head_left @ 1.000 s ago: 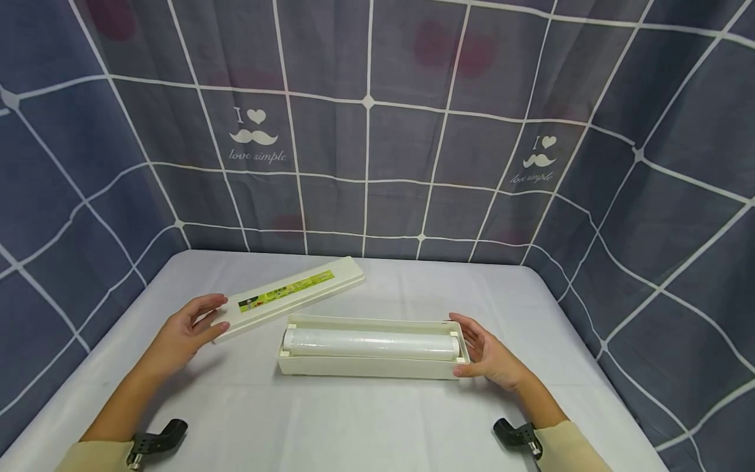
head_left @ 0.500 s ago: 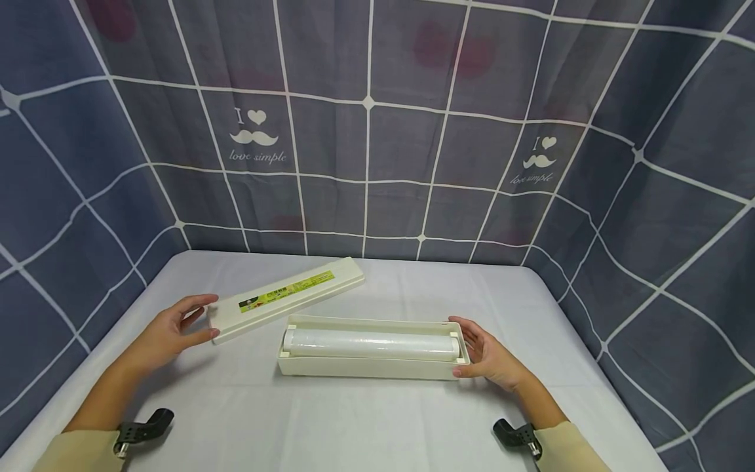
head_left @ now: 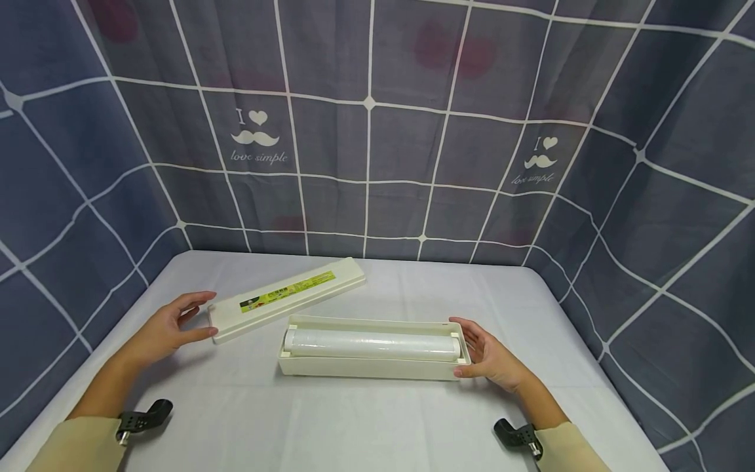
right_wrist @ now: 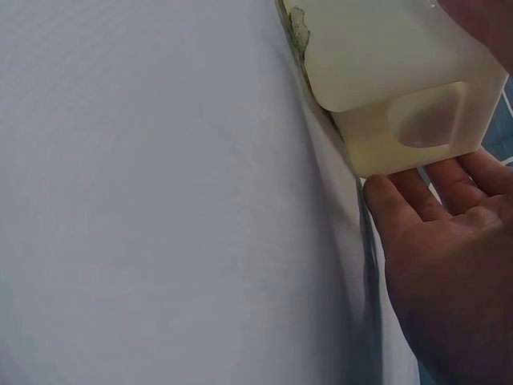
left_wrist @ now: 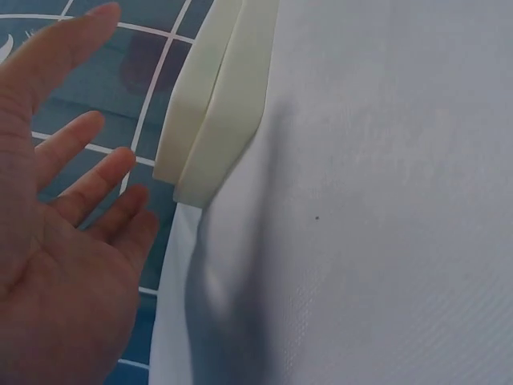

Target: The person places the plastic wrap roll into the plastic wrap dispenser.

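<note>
The cling film dispenser box (head_left: 373, 357) lies open on the white surface (head_left: 354, 426), its roll (head_left: 371, 343) inside. The right hand (head_left: 489, 359) cups its right end, fingers relaxed. The left hand (head_left: 165, 328), spread, sits by the near end of the lid (head_left: 287, 296).

L hand (head_left: 168, 326): open, fingers straight, just off dispenser lid (head_left: 287, 296) end. R hand (head_left: 491, 357): open, fingers relaxed, thumb touching dispenser tray (head_left: 371, 368) end.

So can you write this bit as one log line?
left hand: open beside cream plastic lid | right hand: open, touching cream plastic dispenser tray
</note>
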Demonstrator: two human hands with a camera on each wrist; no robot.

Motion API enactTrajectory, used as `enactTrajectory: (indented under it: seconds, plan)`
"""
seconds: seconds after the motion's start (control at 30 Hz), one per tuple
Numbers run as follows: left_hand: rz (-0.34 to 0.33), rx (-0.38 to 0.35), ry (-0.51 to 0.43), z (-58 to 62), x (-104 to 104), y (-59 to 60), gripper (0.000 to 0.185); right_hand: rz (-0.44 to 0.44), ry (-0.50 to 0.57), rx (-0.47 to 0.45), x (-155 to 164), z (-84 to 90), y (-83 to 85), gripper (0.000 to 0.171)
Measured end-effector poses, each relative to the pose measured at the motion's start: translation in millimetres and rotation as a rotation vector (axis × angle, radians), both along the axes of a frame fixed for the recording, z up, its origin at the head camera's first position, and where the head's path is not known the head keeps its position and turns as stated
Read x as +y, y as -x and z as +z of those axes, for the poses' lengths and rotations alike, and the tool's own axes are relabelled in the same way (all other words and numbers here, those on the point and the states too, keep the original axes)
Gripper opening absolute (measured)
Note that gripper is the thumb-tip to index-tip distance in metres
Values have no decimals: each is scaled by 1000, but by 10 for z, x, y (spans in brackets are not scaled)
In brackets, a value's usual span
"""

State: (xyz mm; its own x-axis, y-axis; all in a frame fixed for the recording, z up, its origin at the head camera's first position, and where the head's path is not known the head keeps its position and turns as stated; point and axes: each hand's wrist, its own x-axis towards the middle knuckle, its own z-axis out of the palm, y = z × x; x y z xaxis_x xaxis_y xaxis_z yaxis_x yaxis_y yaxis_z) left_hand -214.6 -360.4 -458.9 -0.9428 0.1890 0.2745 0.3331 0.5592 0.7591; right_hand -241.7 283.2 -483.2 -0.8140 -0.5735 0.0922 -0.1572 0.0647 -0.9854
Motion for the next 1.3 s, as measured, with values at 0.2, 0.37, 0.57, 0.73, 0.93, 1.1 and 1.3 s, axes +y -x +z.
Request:
enactTrajectory:
  seconds: [0.2, 0.37, 0.57, 0.73, 0.93, 1.1, 1.3]
  plan:
    - [-34, -37, 10, -12, -21, 37, 81, 4, -12, 6, 14, -30, 14, 107]
    - [-37, -131, 60, -19, -42, 70, 88, 4, -17, 12, 14, -25, 10, 106]
    - [-30, -174, 127, -14, -39, 108, 94, -8, -22, 0, 2, 2, -3, 107]
    - [-31, -191, 163, -21, -26, 142, 100, -13, -26, -4, -2, 7, -2, 107]
    - [-47, -213, 176, -40, -15, 200, 104, -20, -39, -7, -3, 7, -4, 107]
    - [-70, -204, 187, -63, -18, 241, 104, -22, -38, -14, -10, 21, -7, 107]
    - [-72, -211, 207, -59, 22, 256, 105, -26, -42, -20, -16, 14, -7, 107]
